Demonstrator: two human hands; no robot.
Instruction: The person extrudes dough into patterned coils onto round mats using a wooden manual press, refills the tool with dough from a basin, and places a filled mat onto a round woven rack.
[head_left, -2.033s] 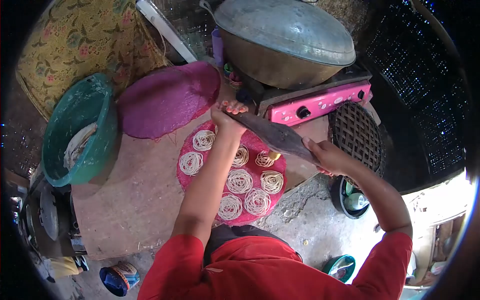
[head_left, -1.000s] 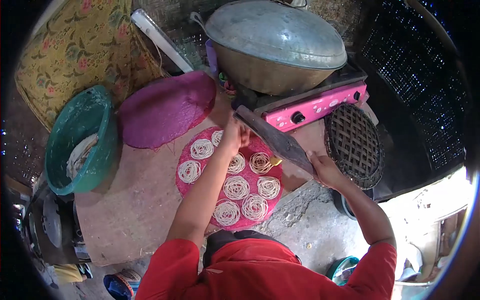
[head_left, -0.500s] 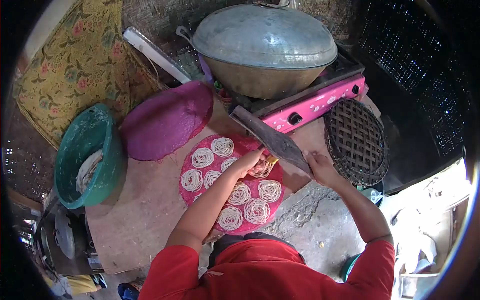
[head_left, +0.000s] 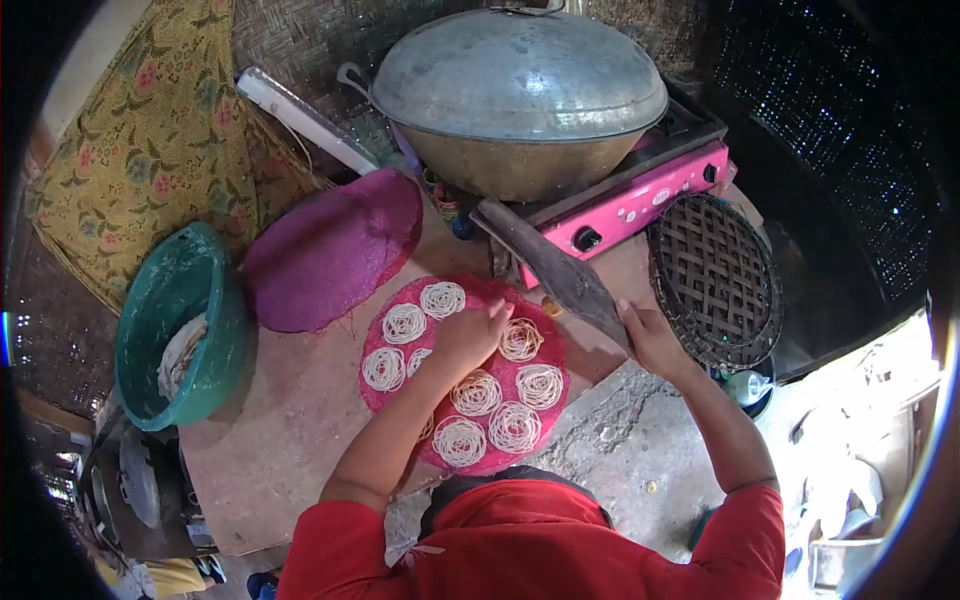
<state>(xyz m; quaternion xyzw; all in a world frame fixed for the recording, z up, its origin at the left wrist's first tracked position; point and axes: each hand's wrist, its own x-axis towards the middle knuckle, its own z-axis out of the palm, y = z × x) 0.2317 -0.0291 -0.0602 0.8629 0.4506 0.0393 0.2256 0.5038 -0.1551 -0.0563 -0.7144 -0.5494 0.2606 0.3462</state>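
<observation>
My right hand (head_left: 652, 342) is closed around the near end of a dark wooden board-like tool (head_left: 565, 275), held slantwise above the mat's far right edge. A small yellowish-brown part (head_left: 551, 307) shows under the tool. My left hand (head_left: 472, 338) is low over a round pink mat (head_left: 400, 300), back upward, and hides most of its own fingers. Pale noodle-like strands lie in several round nests on the mat. One nest (head_left: 521, 340) sits just right of my left hand, and another (head_left: 476, 393) lies below it. The left hand covers part of the mat's middle.
A large lidded pan (head_left: 520, 90) stands on a pink stove (head_left: 640, 205) at the back. At right is a dark woven tray (head_left: 715, 280). A purple round mat (head_left: 335, 250) and a green basin (head_left: 215, 370) with pale dough-like stuff are at left.
My left hand has moved left, away from the tool, uncovering the nest at right. Strands that hung under the tool no longer show. My right hand still grips the tool.
</observation>
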